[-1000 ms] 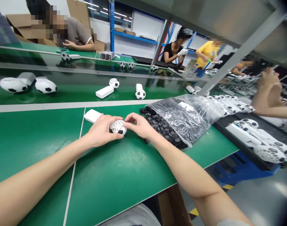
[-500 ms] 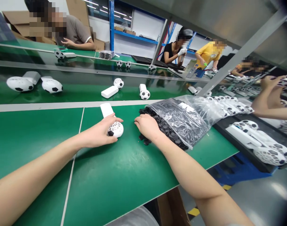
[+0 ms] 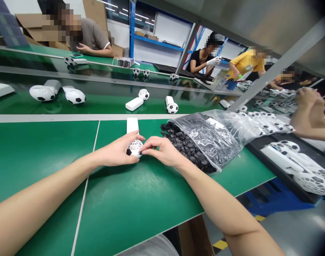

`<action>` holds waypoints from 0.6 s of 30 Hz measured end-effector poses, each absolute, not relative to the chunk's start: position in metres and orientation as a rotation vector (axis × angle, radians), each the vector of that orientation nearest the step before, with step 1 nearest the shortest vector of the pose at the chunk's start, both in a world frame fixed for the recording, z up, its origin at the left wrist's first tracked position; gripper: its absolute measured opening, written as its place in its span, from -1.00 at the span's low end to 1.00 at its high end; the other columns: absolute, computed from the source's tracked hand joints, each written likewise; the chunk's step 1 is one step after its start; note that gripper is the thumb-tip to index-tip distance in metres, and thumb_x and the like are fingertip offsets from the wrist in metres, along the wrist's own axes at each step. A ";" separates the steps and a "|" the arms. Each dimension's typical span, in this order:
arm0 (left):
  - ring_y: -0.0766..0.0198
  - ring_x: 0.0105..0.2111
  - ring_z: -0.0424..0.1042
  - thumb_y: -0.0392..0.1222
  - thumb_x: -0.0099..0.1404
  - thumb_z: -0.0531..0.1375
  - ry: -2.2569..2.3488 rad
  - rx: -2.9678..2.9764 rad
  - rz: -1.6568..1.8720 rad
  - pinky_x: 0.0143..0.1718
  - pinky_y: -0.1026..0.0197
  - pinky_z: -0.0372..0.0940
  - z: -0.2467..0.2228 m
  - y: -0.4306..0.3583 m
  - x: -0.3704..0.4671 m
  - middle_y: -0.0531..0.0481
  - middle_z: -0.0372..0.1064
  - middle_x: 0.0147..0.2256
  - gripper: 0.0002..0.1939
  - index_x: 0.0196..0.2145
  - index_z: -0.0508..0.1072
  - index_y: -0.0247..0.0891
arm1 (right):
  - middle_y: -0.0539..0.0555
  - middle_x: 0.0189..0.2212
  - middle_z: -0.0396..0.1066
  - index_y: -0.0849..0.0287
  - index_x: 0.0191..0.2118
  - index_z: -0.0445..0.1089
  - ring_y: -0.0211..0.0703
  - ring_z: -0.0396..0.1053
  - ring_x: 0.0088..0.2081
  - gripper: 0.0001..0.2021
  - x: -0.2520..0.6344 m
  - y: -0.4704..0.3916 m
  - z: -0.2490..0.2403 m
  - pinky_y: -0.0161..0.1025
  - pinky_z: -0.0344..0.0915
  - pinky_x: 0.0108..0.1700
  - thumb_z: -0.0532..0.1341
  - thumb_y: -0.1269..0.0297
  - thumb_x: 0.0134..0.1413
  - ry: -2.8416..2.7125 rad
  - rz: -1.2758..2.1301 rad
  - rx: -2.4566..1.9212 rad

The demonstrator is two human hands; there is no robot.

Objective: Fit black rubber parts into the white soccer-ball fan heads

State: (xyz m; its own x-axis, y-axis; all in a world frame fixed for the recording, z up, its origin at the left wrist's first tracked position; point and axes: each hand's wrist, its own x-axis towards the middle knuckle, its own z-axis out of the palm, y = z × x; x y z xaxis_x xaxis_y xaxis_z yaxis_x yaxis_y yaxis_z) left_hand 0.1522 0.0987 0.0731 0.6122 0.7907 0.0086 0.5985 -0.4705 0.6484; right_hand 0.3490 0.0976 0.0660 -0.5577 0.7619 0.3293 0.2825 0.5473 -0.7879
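Head view: near the far edge of the green table (image 3: 50,142), my left hand (image 3: 113,152) curls around a patterned ball (image 3: 135,146); my right hand (image 3: 165,152) pinches what seems a small black piece (image 3: 140,153) against it. Should my left grip loosen, the ball could roll, skewing the piece.

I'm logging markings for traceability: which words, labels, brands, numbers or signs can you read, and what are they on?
No text is readable.
Plastic bag: white patch, too glary to tell if it is a label.
Yellow shirt: pale mark, too blurred to read.
Soccer-ball piece in the left hand: no lettering visible.
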 end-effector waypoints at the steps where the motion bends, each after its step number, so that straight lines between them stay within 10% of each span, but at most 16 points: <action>1: -0.01 0.18 -0.01 -0.07 0.05 0.17 1.097 2.232 0.420 0.10 0.03 0.05 0.073 0.098 0.153 -0.12 0.00 0.17 -0.47 0.00 0.22 -0.18 | -0.03 -0.45 0.41 0.20 -0.42 0.44 -0.29 0.34 -0.34 -0.97 0.347 0.098 0.064 -0.31 0.25 -0.21 0.27 0.45 -0.06 -2.080 0.926 -0.844; 18: -0.01 0.15 0.01 -0.08 0.12 0.08 1.139 2.229 0.516 0.04 0.03 0.09 0.070 0.094 0.162 -0.12 0.12 0.07 -0.65 -0.13 0.28 -0.20 | -0.09 -0.52 0.28 0.20 -0.46 0.26 -0.34 0.20 -0.47 -0.84 0.342 0.102 0.053 -0.35 0.17 -0.38 0.26 0.28 -0.08 -1.954 1.120 -0.995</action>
State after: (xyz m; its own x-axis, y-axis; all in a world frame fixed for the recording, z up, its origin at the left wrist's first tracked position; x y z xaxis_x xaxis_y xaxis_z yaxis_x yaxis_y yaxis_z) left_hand 0.1621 0.0941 0.0698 0.5612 0.8242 0.0761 0.6011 -0.4690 0.6471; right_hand 0.3415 0.1025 0.0535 -0.4880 0.8558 0.1717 0.2844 0.3418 -0.8957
